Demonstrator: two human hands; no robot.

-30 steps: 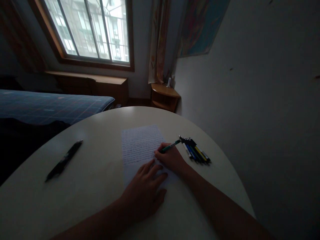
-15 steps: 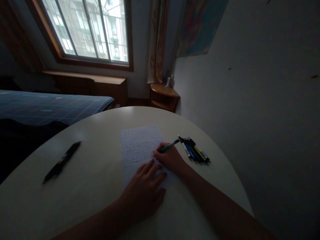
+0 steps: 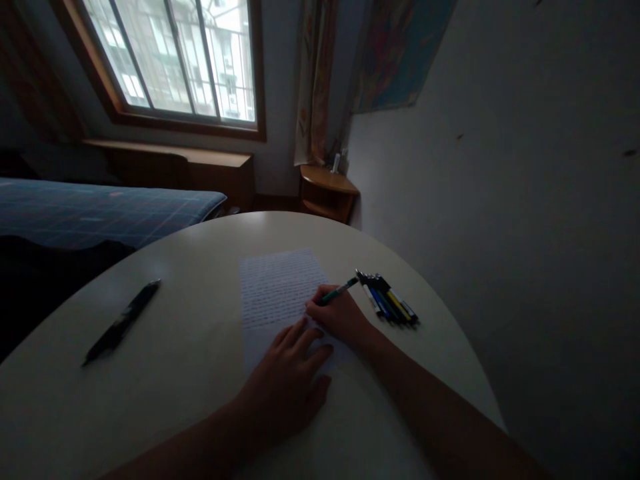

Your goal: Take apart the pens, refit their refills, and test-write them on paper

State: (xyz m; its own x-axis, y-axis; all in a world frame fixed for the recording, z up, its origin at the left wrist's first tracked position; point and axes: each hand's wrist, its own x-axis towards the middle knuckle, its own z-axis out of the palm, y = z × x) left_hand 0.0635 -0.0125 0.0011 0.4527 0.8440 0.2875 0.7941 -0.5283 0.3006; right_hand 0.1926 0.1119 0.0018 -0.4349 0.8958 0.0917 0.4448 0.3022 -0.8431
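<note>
A white sheet of paper (image 3: 275,280) with rows of handwriting on its upper part lies on the round pale table (image 3: 200,260). My right hand (image 3: 343,317) is closed around a dark green pen (image 3: 339,291) and rests on the sheet's right side, the pen's upper end slanting to the right. The tip is hidden by my fingers. Flat across the lower part of the paper lies my left hand (image 3: 290,370), fingers spread and holding nothing. Just right of my right hand, several pens (image 3: 387,300) lie side by side.
On the table's left side lies a dark, long object (image 3: 123,323), perhaps a folding umbrella or a large pen. A bed with a blue checked cover (image 3: 110,207) stands beyond the left edge. Behind are a small corner shelf (image 3: 327,180) and a barred window (image 3: 175,60); a wall is at right.
The view has shifted very slightly. Both hands keep nearly the same places, and the pen stays in my right hand.
</note>
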